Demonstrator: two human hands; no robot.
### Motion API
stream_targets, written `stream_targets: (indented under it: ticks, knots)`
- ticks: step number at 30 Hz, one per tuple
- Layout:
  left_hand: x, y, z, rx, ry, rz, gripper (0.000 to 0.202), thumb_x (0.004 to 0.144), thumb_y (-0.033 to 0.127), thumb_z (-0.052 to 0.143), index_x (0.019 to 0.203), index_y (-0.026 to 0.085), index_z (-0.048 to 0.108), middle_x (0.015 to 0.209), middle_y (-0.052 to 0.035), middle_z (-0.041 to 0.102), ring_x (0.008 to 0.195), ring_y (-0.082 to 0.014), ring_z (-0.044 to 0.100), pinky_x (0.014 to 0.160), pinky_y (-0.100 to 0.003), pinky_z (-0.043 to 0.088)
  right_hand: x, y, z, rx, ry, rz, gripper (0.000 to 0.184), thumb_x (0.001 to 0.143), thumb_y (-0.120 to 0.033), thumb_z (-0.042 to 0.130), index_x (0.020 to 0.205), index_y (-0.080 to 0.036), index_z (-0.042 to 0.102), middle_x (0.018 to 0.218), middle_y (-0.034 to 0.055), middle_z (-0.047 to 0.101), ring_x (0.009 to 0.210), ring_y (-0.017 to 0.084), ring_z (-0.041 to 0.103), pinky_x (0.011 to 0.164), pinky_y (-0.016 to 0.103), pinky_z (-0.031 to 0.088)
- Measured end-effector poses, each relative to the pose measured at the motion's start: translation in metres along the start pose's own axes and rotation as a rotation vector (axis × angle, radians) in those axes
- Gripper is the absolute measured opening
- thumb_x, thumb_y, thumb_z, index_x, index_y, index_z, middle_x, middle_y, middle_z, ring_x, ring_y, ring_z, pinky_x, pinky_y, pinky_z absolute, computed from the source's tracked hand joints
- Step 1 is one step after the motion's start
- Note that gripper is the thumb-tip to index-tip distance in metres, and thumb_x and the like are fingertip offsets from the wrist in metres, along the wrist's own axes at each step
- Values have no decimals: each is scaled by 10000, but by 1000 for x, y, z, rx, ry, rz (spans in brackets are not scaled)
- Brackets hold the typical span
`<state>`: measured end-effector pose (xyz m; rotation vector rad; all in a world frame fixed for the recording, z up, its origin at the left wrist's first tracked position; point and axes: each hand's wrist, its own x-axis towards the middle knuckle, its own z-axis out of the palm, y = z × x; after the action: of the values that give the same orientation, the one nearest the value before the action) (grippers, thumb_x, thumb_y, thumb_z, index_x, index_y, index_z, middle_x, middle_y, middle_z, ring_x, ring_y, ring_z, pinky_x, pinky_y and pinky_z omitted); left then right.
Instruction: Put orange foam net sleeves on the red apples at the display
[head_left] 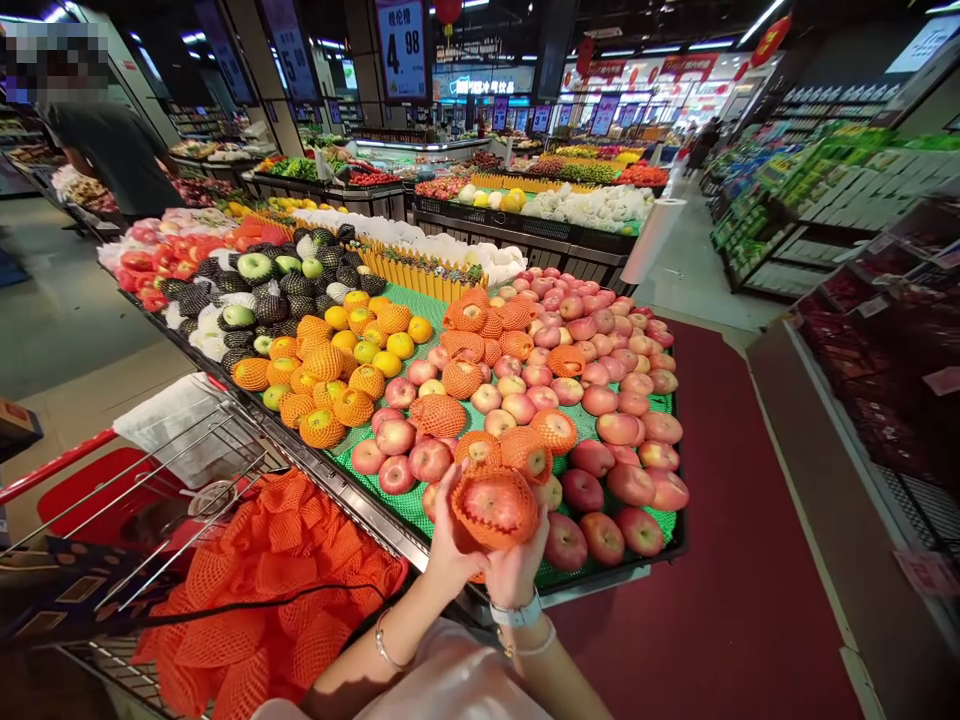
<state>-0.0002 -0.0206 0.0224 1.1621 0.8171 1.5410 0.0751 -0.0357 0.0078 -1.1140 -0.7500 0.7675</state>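
Note:
Both hands hold one red apple wrapped in an orange foam net (494, 506) just above the front edge of the fruit stand (390, 525). My left hand (447, 556) cups the apple's left side with fingers curled round it. My right hand (517, 567) grips it from below and the right. Behind it lie several bare red apples (600, 400) and other netted apples (459, 378) on green matting.
A shopping cart (172, 470) at lower left holds a heap of loose orange foam nets (277, 590). Netted oranges (322, 395) and dark-netted green fruit (255, 285) lie further left. A person (112, 150) stands at far left. A red floor mat (735, 560) runs along the right aisle beside shelves (885, 400).

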Motion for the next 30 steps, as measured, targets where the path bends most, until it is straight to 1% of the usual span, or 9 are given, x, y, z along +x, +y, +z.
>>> stream_targets:
  ticks: [3,6,8,11,14,19,23,26,30]
  knots:
    - [4,8,5,-87,35,38,971,598,803,748,1381,270,530,1441,-146,560,1418,-380,439,1213,-529,272,6,-6,1,132,61,93,553,1043,-504,173,1416,-249,493,1274,100,694,1115,218,701,956,420,584]
    - [6,11,9,-116,70,-13,802,701,731,733,1337,269,580,1419,-120,590,1400,-353,462,1197,-492,305,2,-11,5,227,92,125,473,1013,-489,327,1380,-247,502,1345,111,639,1169,240,665,981,460,560]
    - [7,11,13,-160,170,-54,664,743,653,743,1261,253,632,1338,-103,645,1323,-333,536,1163,-469,353,-4,-12,6,162,63,77,435,993,-466,394,1334,-235,533,1370,125,611,1208,261,633,986,476,542]
    - [8,12,18,-294,338,-157,483,750,551,759,1107,232,690,1148,-67,724,1145,-283,642,1056,-415,459,-8,-14,4,-46,38,-74,354,977,-403,450,1255,-227,580,1369,124,593,1236,273,595,1013,483,505]
    - [6,11,14,-428,458,-263,429,726,573,745,978,227,712,1036,-45,742,1069,-263,660,986,-378,510,-5,-25,2,-221,-38,-307,275,960,-327,492,1194,-242,609,1311,107,614,1211,269,599,1017,495,504]
    - [-1,9,-1,-540,511,-437,528,670,710,716,888,229,728,969,-69,734,1054,-285,656,943,-375,551,5,-50,7,-309,-282,-660,304,900,-246,580,1195,-288,635,1225,85,644,1183,275,608,1013,528,526]
    - [2,19,6,-620,492,-422,703,668,837,617,1004,229,726,1082,-78,739,1160,-312,635,986,-419,549,8,-50,10,-236,-229,-576,280,947,-184,505,1168,-287,641,1169,70,679,1138,248,645,979,502,554]
    - [4,23,14,-594,464,-346,586,695,729,688,1049,264,732,1098,-34,757,1182,-275,639,994,-363,540,9,-44,10,-176,-127,-480,256,979,-164,465,1112,-265,659,1152,56,701,1127,216,655,981,441,550]
    - [2,16,14,-567,499,-415,346,714,521,762,905,233,757,937,-9,785,1000,-230,711,908,-310,568,10,-44,11,-159,-73,-346,202,989,-192,495,947,-232,689,1010,42,718,1017,188,670,935,369,545]
